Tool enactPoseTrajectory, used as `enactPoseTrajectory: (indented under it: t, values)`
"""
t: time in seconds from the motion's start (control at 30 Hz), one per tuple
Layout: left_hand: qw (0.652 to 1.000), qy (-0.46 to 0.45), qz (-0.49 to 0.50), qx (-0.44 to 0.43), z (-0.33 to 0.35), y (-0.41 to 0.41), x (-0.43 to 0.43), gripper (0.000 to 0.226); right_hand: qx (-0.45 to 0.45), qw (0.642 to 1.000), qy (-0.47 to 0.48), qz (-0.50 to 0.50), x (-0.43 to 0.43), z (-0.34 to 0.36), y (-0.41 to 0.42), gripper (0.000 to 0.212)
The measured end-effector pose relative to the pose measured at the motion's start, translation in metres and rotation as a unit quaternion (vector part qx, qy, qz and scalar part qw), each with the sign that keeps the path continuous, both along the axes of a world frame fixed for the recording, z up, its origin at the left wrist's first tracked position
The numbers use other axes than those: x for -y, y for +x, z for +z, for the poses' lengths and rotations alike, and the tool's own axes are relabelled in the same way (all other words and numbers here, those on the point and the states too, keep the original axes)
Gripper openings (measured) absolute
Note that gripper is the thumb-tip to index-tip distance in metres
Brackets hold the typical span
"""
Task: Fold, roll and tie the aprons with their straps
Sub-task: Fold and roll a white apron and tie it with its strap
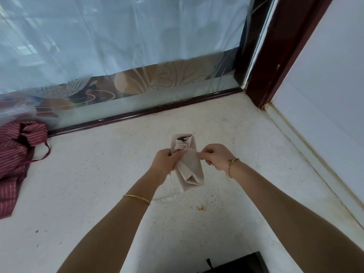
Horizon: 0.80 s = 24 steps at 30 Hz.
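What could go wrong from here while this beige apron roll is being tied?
The beige rolled fabric apron gapes at its lower end; the left hand grips only higher up and the right hand pinches its side, so it may unroll.
The white strap hangs loose below and could miss the knot.
An orange stain on the speckled white counter may soil it.

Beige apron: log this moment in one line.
left hand: grips beige apron | right hand: pinches its side | strap: trails loose | red apron: unfolded, left
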<state>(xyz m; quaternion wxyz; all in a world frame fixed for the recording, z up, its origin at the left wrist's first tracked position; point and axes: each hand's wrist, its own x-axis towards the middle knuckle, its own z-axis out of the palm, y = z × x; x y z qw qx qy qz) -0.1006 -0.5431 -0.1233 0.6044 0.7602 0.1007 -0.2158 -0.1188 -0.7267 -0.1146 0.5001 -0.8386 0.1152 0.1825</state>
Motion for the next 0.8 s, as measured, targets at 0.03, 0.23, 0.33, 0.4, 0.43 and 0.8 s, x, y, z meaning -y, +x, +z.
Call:
enactPoseTrajectory:
  t: [0.03, 0.23, 0.33, 0.4, 0.43, 0.8]
  values:
    - [1.0, 0.007, 0.002, -0.01, -0.005, 0.0, 0.0, 0.053, 0.041, 0.997, -0.063, 0.034, -0.004, 0.003, -0.001, 0.024]
    - [0.997, 0.061, 0.003, -0.054, -0.047, -0.018, 0.014, 0.026, 0.094, 0.883, -0.375, 0.266, -0.029, 0.004, -0.021, 0.024]
    - [0.991, 0.116, -0.014, -0.07, -0.074, -0.034, 0.024, 0.031, 0.032, 0.889, -0.348, 0.296, -0.04, -0.026, -0.032, 0.024]
    - [0.984, 0.156, -0.046, -0.077, -0.088, -0.039, 0.023, 0.034, -0.024, 0.919, -0.276, 0.28, -0.041, -0.052, -0.04, 0.02]
    - [0.978, 0.18, -0.072, -0.074, -0.091, -0.04, 0.02, 0.036, -0.039, 0.928, -0.255, 0.268, -0.042, -0.065, -0.043, 0.023]
    - [0.83, 0.399, -0.389, 0.041, -0.041, -0.036, -0.027, 0.03, -0.028, 0.938, -0.256, 0.233, -0.061, -0.1, -0.044, 0.034]
